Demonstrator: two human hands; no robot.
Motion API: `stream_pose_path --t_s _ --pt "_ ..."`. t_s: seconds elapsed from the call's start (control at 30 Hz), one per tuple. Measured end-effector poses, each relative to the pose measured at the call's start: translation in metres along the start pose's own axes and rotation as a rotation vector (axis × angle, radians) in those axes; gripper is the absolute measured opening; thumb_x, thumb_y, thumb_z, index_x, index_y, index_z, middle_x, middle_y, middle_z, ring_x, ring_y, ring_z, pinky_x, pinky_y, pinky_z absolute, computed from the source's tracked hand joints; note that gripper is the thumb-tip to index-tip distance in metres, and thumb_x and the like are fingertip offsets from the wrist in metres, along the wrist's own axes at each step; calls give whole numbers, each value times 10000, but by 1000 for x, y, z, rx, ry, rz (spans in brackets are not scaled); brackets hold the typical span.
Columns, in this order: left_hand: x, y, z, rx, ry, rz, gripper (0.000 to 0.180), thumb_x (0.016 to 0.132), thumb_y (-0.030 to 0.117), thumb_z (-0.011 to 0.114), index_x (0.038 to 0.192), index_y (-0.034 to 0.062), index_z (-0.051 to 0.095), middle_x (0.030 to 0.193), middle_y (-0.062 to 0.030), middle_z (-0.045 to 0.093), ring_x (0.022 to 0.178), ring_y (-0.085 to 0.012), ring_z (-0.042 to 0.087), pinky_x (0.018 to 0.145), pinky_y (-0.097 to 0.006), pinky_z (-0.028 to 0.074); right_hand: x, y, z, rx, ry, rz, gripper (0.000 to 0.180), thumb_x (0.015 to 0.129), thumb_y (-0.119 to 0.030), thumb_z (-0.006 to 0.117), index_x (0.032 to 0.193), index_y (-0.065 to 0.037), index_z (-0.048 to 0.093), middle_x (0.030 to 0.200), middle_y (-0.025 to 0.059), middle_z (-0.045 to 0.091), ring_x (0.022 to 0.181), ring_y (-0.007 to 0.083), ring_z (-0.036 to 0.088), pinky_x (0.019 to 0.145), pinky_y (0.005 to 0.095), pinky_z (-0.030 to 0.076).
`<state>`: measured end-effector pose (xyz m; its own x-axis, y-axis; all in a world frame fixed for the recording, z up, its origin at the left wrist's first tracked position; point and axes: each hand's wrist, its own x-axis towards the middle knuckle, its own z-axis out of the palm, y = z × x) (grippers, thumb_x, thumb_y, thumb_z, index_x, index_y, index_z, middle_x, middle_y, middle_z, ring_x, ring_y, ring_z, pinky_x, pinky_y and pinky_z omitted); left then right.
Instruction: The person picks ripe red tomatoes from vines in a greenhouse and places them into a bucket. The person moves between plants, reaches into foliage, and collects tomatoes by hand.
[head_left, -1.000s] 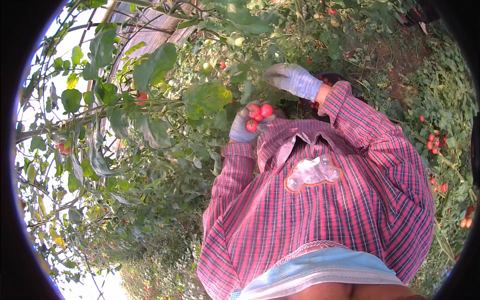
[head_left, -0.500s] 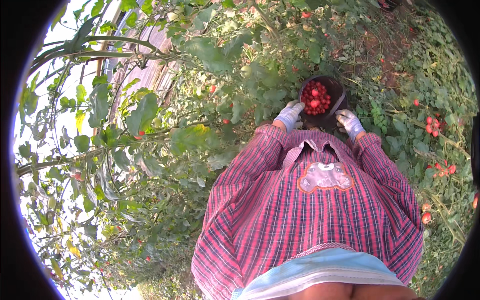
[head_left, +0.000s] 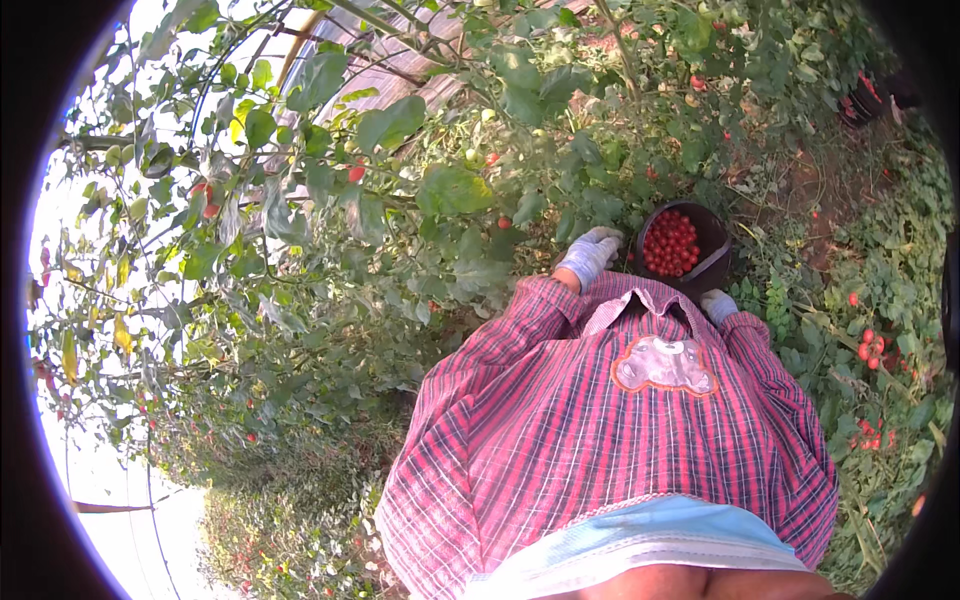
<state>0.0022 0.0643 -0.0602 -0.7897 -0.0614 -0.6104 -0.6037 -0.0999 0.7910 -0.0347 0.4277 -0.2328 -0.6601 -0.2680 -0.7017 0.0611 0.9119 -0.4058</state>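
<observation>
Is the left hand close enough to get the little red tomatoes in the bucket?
Probably yes. The left hand is right beside the dark bucket, and nothing seems to cover the red tomatoes inside. It would just have to go over the edge.

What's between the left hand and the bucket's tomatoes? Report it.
In the head view, the dark bucket lies there: its left rim separates the gloved left hand from the red tomatoes.

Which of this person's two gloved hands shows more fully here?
The left hand, just left of the dark bucket: most of its glove is in view. The right hand, by the bucket's lower right, shows only partly.
</observation>
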Motion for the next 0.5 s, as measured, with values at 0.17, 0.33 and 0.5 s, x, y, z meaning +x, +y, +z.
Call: stream_pose_path --t_s 0.17,0.33,0.5 --pt "-24 -13 -11 -36 7 -16 295 923 240 514 1085 23 631 991 -87 655 850 -161 612 777 -291 491 34 81 23 -233 -54 -196 375 794 -277 505 1077 -92 666 1120 174 631 1081 330 584 926 393 449" --pt "-55 34 -25 -220 356 270 286 943 224 508 1129 20 582 1027 -98 619 929 -196 597 811 -316 488 26 77 10 -571 -98 -286 320 812 -220 497 1031 -70 674 1128 165 631 1063 321 591 924 386 461" --pt "-104 84 -94 -869 726 678 282 944 238 508 1159 57 480 1034 -86 542 926 -211 569 809 -368 490 -1 -2 -1 -688 -197 -379 304 820 -185 499 1056 -88 664 1164 123 618 1081 302 578 928 369 461"
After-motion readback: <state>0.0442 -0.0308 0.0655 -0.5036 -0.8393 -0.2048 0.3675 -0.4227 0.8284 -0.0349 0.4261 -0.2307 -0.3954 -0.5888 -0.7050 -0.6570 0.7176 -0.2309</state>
